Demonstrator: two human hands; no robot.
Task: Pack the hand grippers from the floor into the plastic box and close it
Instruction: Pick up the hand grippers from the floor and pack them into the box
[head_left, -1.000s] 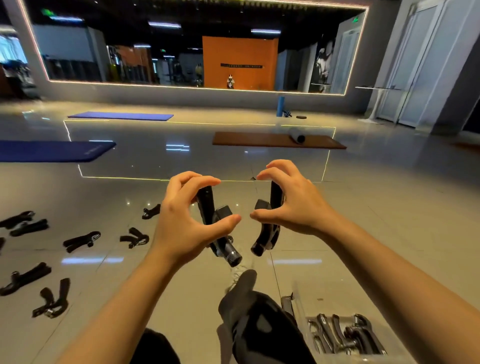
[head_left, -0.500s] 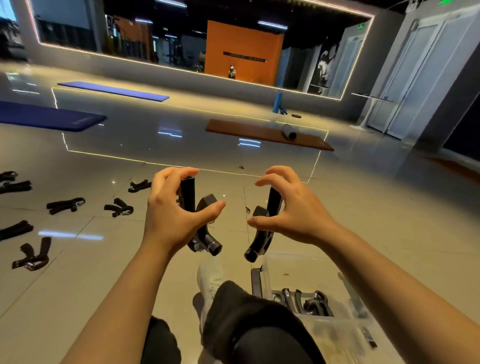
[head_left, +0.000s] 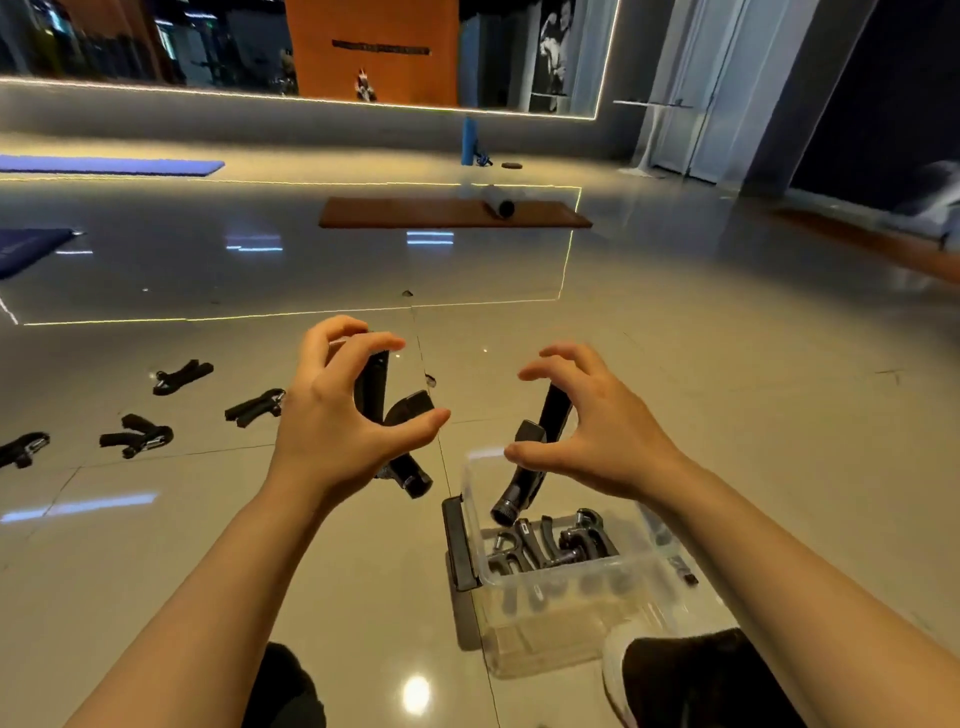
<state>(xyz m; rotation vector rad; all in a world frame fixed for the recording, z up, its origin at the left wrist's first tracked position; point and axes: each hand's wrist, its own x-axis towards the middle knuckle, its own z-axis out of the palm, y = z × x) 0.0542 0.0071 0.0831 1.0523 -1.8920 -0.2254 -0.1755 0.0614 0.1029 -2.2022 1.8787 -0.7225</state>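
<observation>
My left hand (head_left: 337, 415) grips a black hand gripper (head_left: 395, 415) between thumb and fingers, held in the air left of the box. A second black hand gripper (head_left: 530, 462) is in my right hand (head_left: 597, 441), its knob end hanging just over the far left corner of the clear plastic box (head_left: 561, 613). Several hand grippers (head_left: 550, 545) lie inside the box. The box's black lid or latch piece (head_left: 460, 545) rests along its left side. More hand grippers (head_left: 137, 436) lie scattered on the floor to the left.
Glossy tiled floor all around. An orange mat (head_left: 447, 213) with a grey roller (head_left: 498, 200) lies ahead, blue mats (head_left: 109, 165) at far left. My dark-trousered knees (head_left: 701, 675) sit at the bottom edge, next to the box.
The view has tilted down and to the right, so the box now lies under my right hand. Both hands still hold their grippers, and the right one has come over the box.
</observation>
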